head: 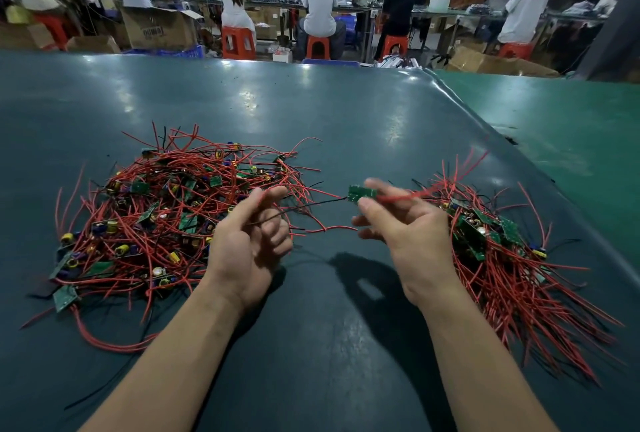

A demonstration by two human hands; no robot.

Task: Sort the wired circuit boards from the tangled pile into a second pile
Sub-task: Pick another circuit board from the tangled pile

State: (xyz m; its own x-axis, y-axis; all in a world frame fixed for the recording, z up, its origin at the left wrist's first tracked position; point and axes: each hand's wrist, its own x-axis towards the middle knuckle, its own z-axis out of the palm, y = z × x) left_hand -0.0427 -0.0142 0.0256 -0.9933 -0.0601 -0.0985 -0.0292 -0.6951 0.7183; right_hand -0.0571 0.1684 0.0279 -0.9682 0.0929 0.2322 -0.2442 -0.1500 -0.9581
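On a dark tabletop (pixel 311 113), the right hand (pixel 405 223) pinches a green circuit board (pixel 362 193), lifted between two heaps. The left hand (pixel 249 234), fingers curled, pinches its black wire (pixel 304 206). The tangled pile (pixel 166 217) at left looks larger than the second pile (pixel 512 258) at right, so much sorting remains.

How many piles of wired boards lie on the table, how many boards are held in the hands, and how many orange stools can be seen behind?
Piles of wired boards: 2, the tangled pile and the second pile
Held boards: 1, circuit board pinched by the right hand
Orange stools plainly visible: 5, for example
Total: 8
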